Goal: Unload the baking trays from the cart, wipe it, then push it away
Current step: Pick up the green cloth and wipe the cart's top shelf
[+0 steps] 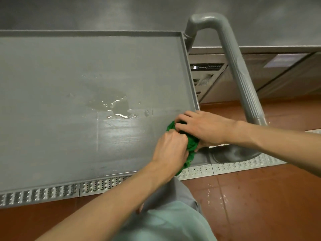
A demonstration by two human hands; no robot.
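Cart top (52, 70) lay bare, water pooled (112, 106) near its middle. Our left hand (171, 148) and right hand (203, 127) both gripped the bunched green cloth (191, 145), fingers curled tight, at the corner nearest the handle (239, 66).

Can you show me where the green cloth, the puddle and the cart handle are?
green cloth (191, 154), head view, bunched part below the hands.
puddle (112, 105), head view, its wet middle.
cart handle (243, 73), head view, the ribbed bar.

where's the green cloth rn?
Head view, lower right: the green cloth is bunched between the left hand and right hand, over the cart top's near right corner by the handle.
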